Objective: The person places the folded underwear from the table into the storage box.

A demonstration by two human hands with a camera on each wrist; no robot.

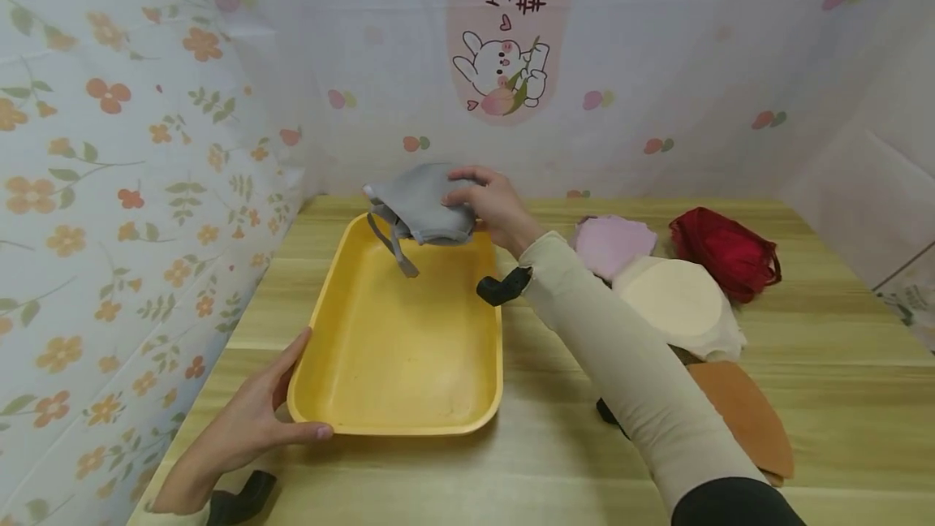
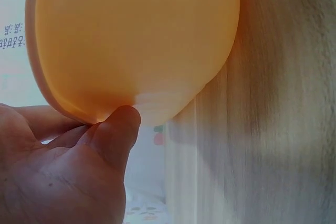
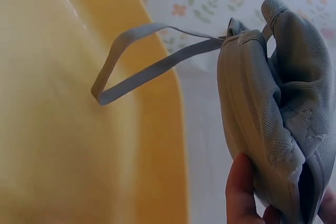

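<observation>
A shallow yellow tray (image 1: 394, 347) stands on the table in front of me. At its near left corner my left hand (image 1: 244, 420) grips the rim, the thumb along the front side and the fingers at the left side; the left wrist view shows the thumb (image 2: 122, 129) pressed to the wall. Over the tray's far end, my right hand (image 1: 497, 205) holds a soft grey cloth pouch (image 1: 427, 201) up by its right side. A thin strap loop (image 3: 152, 69) hangs from the pouch over the tray. In the right wrist view the pouch (image 3: 273, 103) looks folded and mesh-like.
Right of the tray lie a lilac cloth piece (image 1: 613, 243), a cream round cloth piece (image 1: 672, 303), a dark red cloth bag (image 1: 719, 250) and a brown-orange flat piece (image 1: 745, 420), partly behind my right sleeve. A printed curtain (image 1: 657, 63) hangs behind the wooden table (image 1: 840, 396).
</observation>
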